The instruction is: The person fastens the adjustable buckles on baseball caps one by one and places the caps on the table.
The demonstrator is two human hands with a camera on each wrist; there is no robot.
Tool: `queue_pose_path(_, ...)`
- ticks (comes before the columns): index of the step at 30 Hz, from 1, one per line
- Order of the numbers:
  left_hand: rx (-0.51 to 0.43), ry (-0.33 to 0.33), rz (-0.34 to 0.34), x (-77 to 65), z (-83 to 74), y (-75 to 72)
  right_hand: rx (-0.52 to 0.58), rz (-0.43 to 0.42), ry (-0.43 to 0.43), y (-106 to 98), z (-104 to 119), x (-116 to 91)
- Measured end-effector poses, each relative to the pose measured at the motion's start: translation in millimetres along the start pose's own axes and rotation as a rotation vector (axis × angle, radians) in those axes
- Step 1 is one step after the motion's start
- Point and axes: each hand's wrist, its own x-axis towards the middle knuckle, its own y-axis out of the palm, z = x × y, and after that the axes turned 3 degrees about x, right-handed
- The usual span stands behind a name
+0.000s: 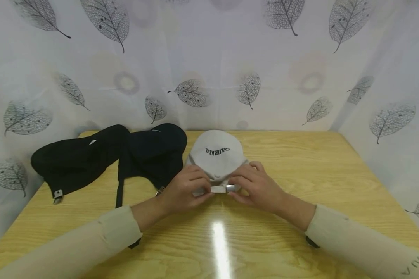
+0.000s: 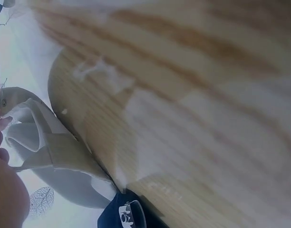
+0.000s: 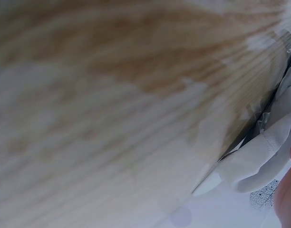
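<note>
A white baseball cap (image 1: pixel 216 145) with dark "COLORADO" lettering sits at the middle of the table, its back strap (image 1: pixel 218 189) toward me. My left hand (image 1: pixel 186 188) pinches the strap's left part between thumb and fingers. On the other side, my right hand (image 1: pixel 260 186) pinches the strap by its silver buckle (image 1: pixel 231 188). In the left wrist view the cap's hollow underside (image 2: pixel 64 149) shows beside part of the left hand (image 2: pixel 10 197). Only a sliver of the right hand (image 3: pixel 286 197) appears in the right wrist view, beside the white cap's edge (image 3: pixel 252 159).
Left of the white cap lie a navy cap (image 1: pixel 153 151) and a black cap (image 1: pixel 80 159), side by side; a dark strap hangs toward me. The wooden table (image 1: pixel 300 155) stands against a leaf-patterned curtain (image 1: pixel 216 50).
</note>
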Motion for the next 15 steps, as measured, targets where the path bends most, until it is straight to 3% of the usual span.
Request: queue_pose_path(15, 0.048, -0.001, -0.007, 1.2, -0.4, 3.6, 0.055, -0.110, -0.072, 4.2, -1.8, 2.0)
